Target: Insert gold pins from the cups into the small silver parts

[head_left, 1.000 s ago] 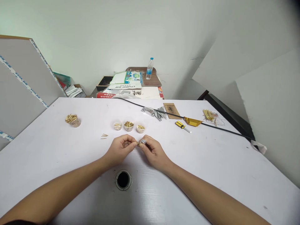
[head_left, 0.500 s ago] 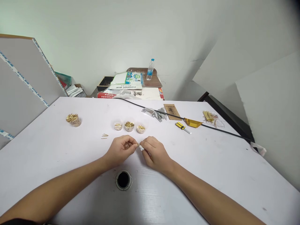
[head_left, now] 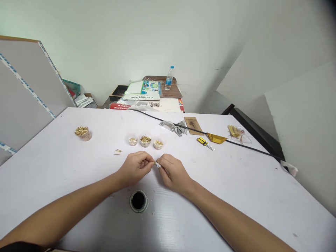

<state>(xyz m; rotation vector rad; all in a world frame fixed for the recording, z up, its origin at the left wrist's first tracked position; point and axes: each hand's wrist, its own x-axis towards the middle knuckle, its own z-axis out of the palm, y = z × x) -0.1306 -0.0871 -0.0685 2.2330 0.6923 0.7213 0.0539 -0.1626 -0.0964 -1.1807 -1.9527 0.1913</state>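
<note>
At the middle of the white table point(head_left: 91, 168), my left hand point(head_left: 135, 168) pinches a tiny brass-coloured piece, mostly hidden by the fingertips. My right hand point(head_left: 174, 172) touches fingertips with it and grips a small white piece point(head_left: 158, 165). Just beyond the hands stand three small clear cups of brass parts: a left one point(head_left: 132, 141), a middle one point(head_left: 145, 141) and a right one point(head_left: 158, 144). A few thin brass pins point(head_left: 118, 151) lie left of them. Further left is a bigger cup point(head_left: 85, 135) heaped with brass pins.
A round dark hole point(head_left: 138, 201) lies in the table in front of me. To the right are a yellow-black screwdriver point(head_left: 206, 143), a black cable point(head_left: 252, 147), a brown card point(head_left: 193, 125), silver packets point(head_left: 173, 127) and a bag of gold parts point(head_left: 235, 131). A bottle point(head_left: 169, 78) stands behind.
The camera view has shifted very slightly. The white piece between my fingertips has turned a little; both hands hold nearly the same pose.
</note>
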